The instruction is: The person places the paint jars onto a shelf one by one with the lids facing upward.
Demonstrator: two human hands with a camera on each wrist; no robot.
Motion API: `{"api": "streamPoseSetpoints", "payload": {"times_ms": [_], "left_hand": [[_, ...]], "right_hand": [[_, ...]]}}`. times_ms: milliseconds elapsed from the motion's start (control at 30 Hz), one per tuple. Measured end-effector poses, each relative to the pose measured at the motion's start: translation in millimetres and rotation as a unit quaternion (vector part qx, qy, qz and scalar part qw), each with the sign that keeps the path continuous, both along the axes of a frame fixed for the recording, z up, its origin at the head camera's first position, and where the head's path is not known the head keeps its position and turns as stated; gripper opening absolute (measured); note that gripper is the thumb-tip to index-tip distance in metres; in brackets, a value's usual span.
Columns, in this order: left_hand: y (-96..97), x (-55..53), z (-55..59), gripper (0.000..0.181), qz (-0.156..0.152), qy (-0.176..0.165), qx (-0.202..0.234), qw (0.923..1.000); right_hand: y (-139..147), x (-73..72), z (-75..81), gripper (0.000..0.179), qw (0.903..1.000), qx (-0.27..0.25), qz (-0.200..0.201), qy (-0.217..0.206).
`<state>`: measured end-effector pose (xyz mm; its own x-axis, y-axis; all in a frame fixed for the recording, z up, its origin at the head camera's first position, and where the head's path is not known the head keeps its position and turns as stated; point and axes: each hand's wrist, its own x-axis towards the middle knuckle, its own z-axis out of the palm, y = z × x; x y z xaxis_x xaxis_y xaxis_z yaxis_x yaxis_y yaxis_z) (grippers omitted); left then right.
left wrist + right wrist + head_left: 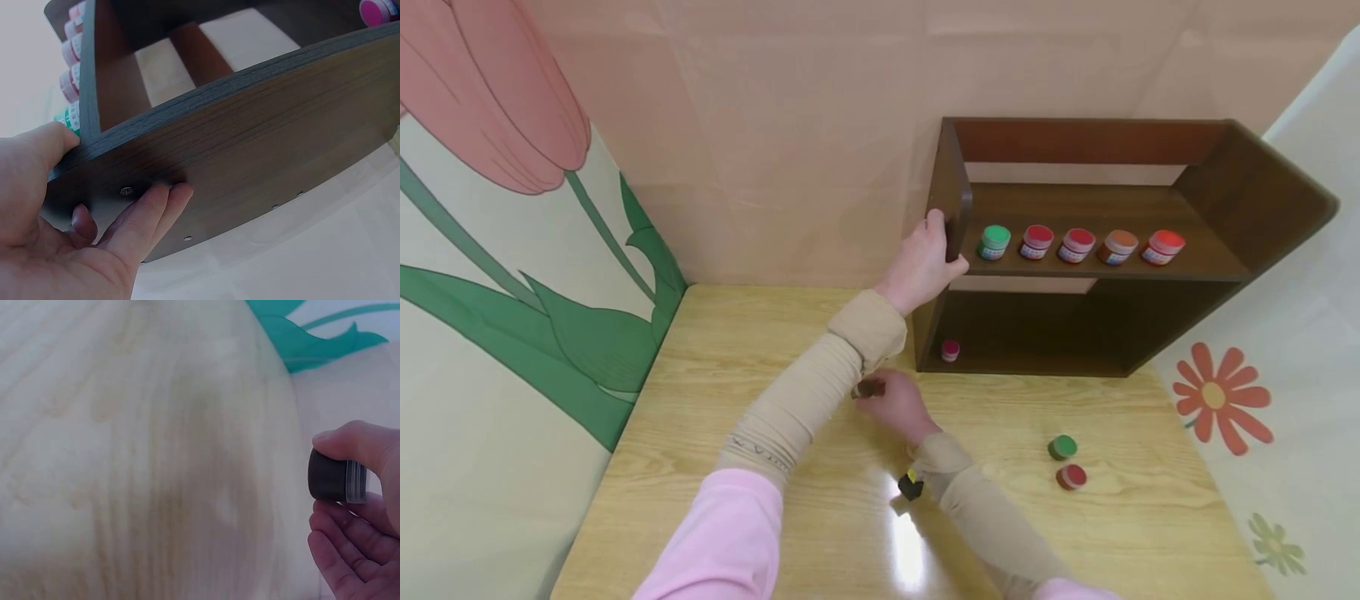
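My left hand (922, 265) grips the front edge of the dark wooden shelf's (951, 175) left side panel. In the left wrist view, the thumb lies over the edge beside a green-lidded jar (70, 119), and the fingers rest against the outer face. Below and to the left of the shelf, my right hand (901, 408) pinches a small dark jar (328, 477) between thumb and fingers, above the table; a clear band shows at one end of it. A magenta jar (951, 350) stands on the shelf's lower level at the left.
On the upper level, a green-lidded jar and several red and orange ones, including a red jar (1163, 247), stand in a row. A green jar (1063, 447) and a dark red jar (1072, 477) are on the wooden table (737, 417). Printed cloth hangs on both sides.
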<state>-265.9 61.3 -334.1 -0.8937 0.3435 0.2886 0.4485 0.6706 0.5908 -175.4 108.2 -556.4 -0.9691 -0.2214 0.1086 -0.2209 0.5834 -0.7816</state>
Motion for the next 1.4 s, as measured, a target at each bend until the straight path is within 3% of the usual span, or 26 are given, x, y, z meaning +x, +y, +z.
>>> {"api": "streamPoseSetpoints", "payload": {"times_ms": [400,700,1100,1400], "left_hand": [[-1.6,0.3,-1.4,0.048,-0.005,-0.001,0.002,1.0],[-1.9,0.2,-1.5,0.046,-0.011,-0.002,0.007,0.9999],[-1.9,1.2,-0.8,0.047,-0.014,-0.005,0.008,0.9999],[-1.6,1.0,0.6,0.047,-0.015,0.001,0.004,0.9999]], "right_hand": [[21,-7.4,9.2,0.026,0.9984,-0.007,-0.055,0.011],[39,-11.5,12.7,0.022,0.9936,-0.03,-0.109,-0.008],[57,-11.4,11.3,0.044,0.9895,-0.041,-0.138,-0.014],[76,-12.3,8.7,0.049,0.9842,-0.038,-0.173,-0.013]]}}
